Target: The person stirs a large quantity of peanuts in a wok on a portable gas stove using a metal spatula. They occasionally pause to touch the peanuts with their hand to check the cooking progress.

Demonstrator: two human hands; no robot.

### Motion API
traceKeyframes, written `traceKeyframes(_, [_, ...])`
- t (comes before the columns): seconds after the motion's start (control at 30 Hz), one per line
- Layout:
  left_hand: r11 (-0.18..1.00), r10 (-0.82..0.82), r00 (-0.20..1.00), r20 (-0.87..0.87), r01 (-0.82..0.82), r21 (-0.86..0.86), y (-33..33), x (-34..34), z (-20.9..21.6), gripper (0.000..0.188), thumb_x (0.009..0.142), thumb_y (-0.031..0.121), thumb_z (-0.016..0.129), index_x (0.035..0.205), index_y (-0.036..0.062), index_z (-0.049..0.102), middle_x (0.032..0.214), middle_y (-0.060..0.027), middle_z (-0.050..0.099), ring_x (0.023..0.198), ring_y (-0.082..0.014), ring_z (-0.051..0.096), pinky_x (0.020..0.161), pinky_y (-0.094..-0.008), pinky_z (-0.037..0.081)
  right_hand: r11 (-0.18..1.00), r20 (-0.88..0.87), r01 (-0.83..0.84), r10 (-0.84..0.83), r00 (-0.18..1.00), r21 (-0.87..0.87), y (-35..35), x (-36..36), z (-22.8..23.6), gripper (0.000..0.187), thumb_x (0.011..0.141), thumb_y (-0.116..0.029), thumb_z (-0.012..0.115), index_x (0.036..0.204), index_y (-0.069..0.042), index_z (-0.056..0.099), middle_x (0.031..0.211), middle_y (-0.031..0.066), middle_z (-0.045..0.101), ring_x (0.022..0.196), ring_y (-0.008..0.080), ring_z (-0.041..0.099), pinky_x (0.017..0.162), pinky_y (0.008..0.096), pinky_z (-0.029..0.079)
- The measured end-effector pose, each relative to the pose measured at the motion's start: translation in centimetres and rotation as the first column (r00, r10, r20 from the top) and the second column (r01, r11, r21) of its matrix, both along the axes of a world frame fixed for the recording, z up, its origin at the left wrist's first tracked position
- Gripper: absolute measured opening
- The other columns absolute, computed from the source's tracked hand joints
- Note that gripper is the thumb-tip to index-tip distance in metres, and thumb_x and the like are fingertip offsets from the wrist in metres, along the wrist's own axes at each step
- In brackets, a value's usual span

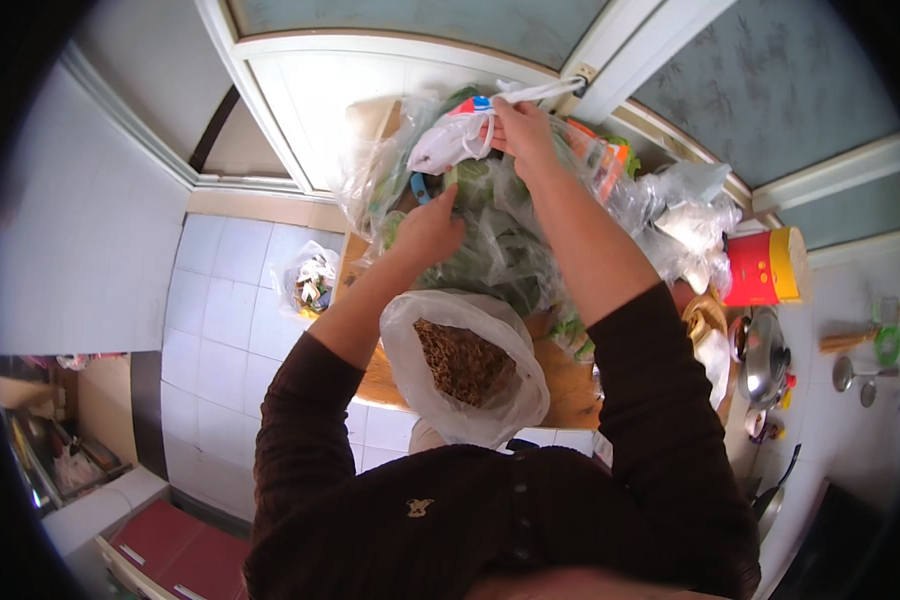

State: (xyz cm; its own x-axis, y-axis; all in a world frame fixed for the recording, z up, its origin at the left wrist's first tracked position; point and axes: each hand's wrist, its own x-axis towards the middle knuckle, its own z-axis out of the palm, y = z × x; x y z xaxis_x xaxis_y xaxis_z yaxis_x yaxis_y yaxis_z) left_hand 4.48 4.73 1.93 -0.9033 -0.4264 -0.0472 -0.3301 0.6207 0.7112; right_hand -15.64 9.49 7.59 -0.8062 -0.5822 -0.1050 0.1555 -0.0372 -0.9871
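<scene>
I'm pinching white bag with right hand, fingers nearly closed; left hand half-curling just below, against clear bags, can't tell its hold. Judging work partway: white bag not yet released, sack bodyward of hands standing open.

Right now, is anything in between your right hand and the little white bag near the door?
Nothing visible is: the right hand touches the white bag. Clear bags and the left hand show lower in the picture, not between the two.
</scene>
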Motion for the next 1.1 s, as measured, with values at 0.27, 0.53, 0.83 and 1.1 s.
traceKeyframes(0.27, [0.978, -0.038, 0.994, -0.098, 0.057, 0.201, -2.8, 0.3, -1.8, 0.054, 0.091, 0.026, 0.062, 0.138, 0.0029, 0.050, 0.126, -0.0219, 0.061, 0.117, -0.0318, 0.059, 0.098, -0.0394, 0.045, 0.962, -0.304, -0.022, 0.107, 0.947, 0.272, 3.9, 1.7, -1.2, 0.033, 0.084, -0.025, 0.068, 0.108, -0.004, 0.063, 0.090, 0.0085, 0.067, 0.079, 0.0168, 0.064, 0.070, 0.0339, 0.053])
traceKeyframes(0.53, [0.893, 0.448, 0.668, -0.594, -0.371, 0.256, 1.9, 14.0, 10.6, 0.036, 0.098, 0.022, 0.044, 0.119, -0.0025, 0.060, 0.112, -0.0176, 0.063, 0.103, -0.0255, 0.060, 0.091, -0.0387, 0.049, 0.992, -0.470, -0.049, -0.009, 0.883, -0.112, 31.7, 14.8, 6.2, 0.013, 0.100, -0.013, 0.053, 0.098, -0.003, 0.061, 0.084, 0.0025, 0.063, 0.073, 0.0083, 0.058, 0.065, 0.0251, 0.047])
traceKeyframes(0.83, [0.800, -0.003, 0.729, -0.684, 0.412, 0.436, 33.6, 12.0, 8.5, 0.010, 0.085, 0.011, 0.057, 0.079, 0.0039, 0.056, 0.083, -0.0082, 0.057, 0.079, -0.0208, 0.054, 0.070, -0.0348, 0.045, 0.631, -0.126, 0.551, -0.589, 0.798, 0.546, 63.6, 38.4, -6.8, 0.034, 0.099, -0.029, 0.056, 0.078, -0.002, 0.059, 0.065, 0.0068, 0.059, 0.060, 0.0152, 0.057, 0.060, 0.0347, 0.047])
traceKeyframes(1.1, [0.225, -0.731, 0.632, -0.257, 0.579, 0.784, 66.0, 13.2, 5.6, 0.037, 0.102, 0.020, 0.047, 0.072, 0.0023, 0.055, 0.069, -0.0054, 0.058, 0.065, -0.0122, 0.052, 0.064, -0.0256, 0.044, 0.056, -0.305, 0.874, -0.925, 0.227, 0.483, 81.4, 53.4, -9.9, 0.011, 0.093, -0.010, 0.061, 0.097, -0.003, 0.068, 0.080, 0.0128, 0.067, 0.070, 0.0179, 0.064, 0.064, 0.0291, 0.051])
